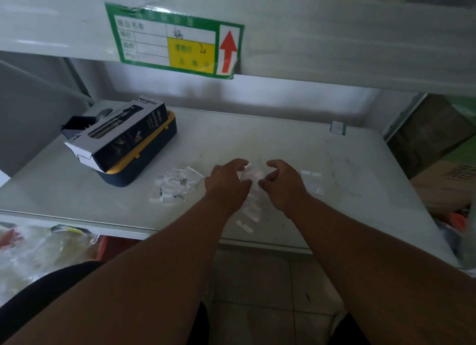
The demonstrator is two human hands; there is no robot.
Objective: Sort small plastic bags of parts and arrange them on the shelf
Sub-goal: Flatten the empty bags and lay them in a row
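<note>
Head view: bags point(251, 205) in hands point(253, 182), seemingly lengthwise.

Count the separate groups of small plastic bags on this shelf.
3: a loose pile left of the hands, a bunch between both hands, one bag right of them. More may be hidden.

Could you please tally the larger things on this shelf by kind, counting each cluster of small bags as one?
Spray bottle box: 1
Navy and yellow case under it: 1
Bag clusters: 3, the left pile, the bunch between both hands, the single bag on the right
Small white tag at the back: 1
Total: 6
</note>
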